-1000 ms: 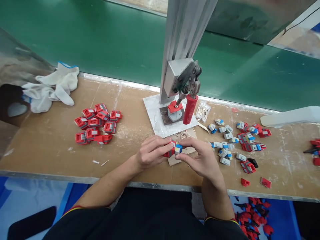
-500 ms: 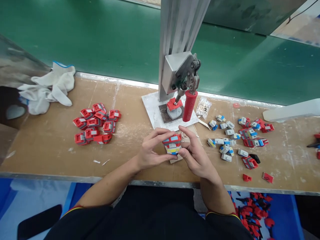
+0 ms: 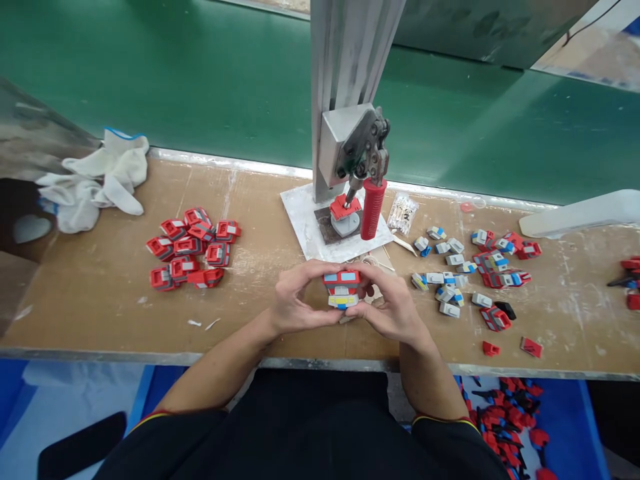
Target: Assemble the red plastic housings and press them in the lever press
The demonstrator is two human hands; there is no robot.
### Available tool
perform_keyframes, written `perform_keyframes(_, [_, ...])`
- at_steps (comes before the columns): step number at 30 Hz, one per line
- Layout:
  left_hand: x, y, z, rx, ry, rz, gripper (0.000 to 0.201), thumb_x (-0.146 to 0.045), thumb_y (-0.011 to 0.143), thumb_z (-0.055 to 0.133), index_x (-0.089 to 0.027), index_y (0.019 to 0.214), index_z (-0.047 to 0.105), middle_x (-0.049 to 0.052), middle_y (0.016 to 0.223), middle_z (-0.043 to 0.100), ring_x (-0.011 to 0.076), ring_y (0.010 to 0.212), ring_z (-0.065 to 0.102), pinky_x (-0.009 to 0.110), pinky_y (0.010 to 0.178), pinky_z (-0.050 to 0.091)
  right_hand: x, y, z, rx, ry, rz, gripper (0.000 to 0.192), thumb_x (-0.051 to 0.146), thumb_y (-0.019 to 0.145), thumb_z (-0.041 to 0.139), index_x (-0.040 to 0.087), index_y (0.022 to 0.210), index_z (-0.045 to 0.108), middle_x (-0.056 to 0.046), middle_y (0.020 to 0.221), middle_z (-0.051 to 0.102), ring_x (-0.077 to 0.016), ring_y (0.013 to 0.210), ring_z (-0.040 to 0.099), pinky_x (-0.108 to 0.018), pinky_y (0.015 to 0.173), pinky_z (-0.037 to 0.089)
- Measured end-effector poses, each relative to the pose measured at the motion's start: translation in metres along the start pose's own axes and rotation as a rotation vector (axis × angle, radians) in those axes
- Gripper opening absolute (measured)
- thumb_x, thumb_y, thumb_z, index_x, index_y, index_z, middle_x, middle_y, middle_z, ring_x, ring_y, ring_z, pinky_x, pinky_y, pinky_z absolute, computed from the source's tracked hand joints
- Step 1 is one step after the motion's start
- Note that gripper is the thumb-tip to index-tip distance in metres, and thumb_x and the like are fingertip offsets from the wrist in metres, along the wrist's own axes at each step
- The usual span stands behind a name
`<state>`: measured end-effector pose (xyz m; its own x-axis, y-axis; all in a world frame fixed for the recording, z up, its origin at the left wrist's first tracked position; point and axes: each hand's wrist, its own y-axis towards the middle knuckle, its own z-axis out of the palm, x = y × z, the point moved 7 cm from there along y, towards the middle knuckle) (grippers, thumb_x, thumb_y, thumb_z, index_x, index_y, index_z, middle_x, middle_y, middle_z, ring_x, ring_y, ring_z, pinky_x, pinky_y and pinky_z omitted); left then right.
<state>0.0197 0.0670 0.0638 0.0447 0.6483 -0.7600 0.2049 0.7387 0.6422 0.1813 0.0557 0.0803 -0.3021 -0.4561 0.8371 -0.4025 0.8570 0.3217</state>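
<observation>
Between my two hands, just above the bench's front part, is a red, grey and white toy vehicle piece [image 3: 342, 291] with pale blue windows and a yellow and blue strip. My left hand [image 3: 301, 298] grips its left side, fingers over the top and thumb below. From the right, my right hand [image 3: 389, 301] closes on the same piece, its thumb at the lower corner. Behind them stands a toggle clamp press with a red handle [image 3: 373, 209]; its plunger rests on a red part [image 3: 345, 207] seated on a grey-white block.
Red toy parts [image 3: 187, 250] lie piled at left, near white gloves [image 3: 107, 170]. Small white and blue parts [image 3: 446, 280] and red ones [image 3: 496, 319] spread rightward. A bag of cotton swabs [image 3: 403, 212] sits by the press. Below the bench is a blue bin [image 3: 570, 427] with red and black pieces.
My right hand's fingers have closed from a spread pose onto the toy piece's right side. The piece has turned slightly level. The whole view has shifted a little.
</observation>
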Motion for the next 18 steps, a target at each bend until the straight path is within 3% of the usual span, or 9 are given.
perform_keyframes(4, [0.000,0.014,-0.012,0.105,0.097,-0.038,0.056,-0.027,0.078,0.088,-0.020,0.130,0.069,0.012,0.117,0.079,0.0238,0.103,0.079,0.035,0.091,0.067,-0.006,-0.001,-0.021,-0.130,0.039,0.007,0.049,0.057,0.098,0.067,0.029,0.137,0.057,-0.001,0.091,0.066,-0.0139,0.069,0.060,-0.028,0.059,0.051])
perform_keyframes(7, [0.003,0.039,-0.023,0.320,0.295,-0.081,0.047,-0.023,0.076,0.086,-0.019,0.120,0.071,0.018,0.145,0.067,0.0288,0.120,0.074,0.042,0.100,0.064,-0.015,0.007,-0.053,-0.286,0.129,0.034,0.039,0.057,0.097,0.067,0.031,0.125,0.056,-0.003,0.110,0.063,-0.0122,0.074,0.061,-0.028,0.061,0.052])
perform_keyframes(8, [0.005,0.047,-0.025,0.418,0.350,-0.098,0.045,-0.022,0.075,0.085,-0.020,0.118,0.071,0.018,0.156,0.058,0.0304,0.126,0.071,0.043,0.102,0.063,-0.019,0.012,-0.058,-0.281,0.159,0.065,0.039,0.058,0.096,0.069,0.030,0.119,0.056,-0.004,0.118,0.061,-0.0115,0.075,0.062,-0.028,0.062,0.053])
perform_keyframes(10, [0.014,0.061,-0.023,0.611,0.434,-0.133,0.045,-0.021,0.073,0.084,-0.020,0.116,0.072,0.016,0.167,0.046,0.0339,0.136,0.065,0.045,0.107,0.060,-0.028,0.027,-0.056,-0.139,0.224,0.152,0.042,0.063,0.093,0.070,0.029,0.110,0.052,-0.006,0.126,0.059,-0.0105,0.074,0.063,-0.029,0.060,0.053])
perform_keyframes(12, [0.024,0.070,-0.018,0.735,0.500,-0.160,0.044,-0.020,0.072,0.083,-0.020,0.115,0.071,0.015,0.169,0.044,0.0356,0.141,0.062,0.046,0.112,0.057,-0.033,0.038,-0.046,0.049,0.291,0.223,0.048,0.070,0.091,0.068,0.028,0.106,0.049,-0.004,0.116,0.062,-0.0110,0.073,0.063,-0.028,0.057,0.050])
perform_keyframes(14, [0.033,0.077,-0.014,0.776,0.554,-0.179,0.043,-0.020,0.073,0.080,-0.019,0.115,0.071,0.014,0.168,0.045,0.0353,0.143,0.060,0.045,0.115,0.055,-0.032,0.044,-0.042,0.144,0.356,0.232,0.053,0.074,0.089,0.068,0.027,0.103,0.049,-0.002,0.101,0.063,-0.0124,0.074,0.064,-0.028,0.057,0.049])
perform_keyframes(18, [0.042,0.078,-0.011,0.786,0.610,-0.193,0.043,-0.018,0.075,0.076,-0.017,0.117,0.071,0.014,0.166,0.049,0.0347,0.143,0.060,0.044,0.116,0.054,-0.005,0.048,-0.063,0.091,0.504,0.086,0.056,0.080,0.086,0.066,0.028,0.101,0.051,0.001,0.083,0.066,-0.0144,0.070,0.066,-0.029,0.058,0.053])
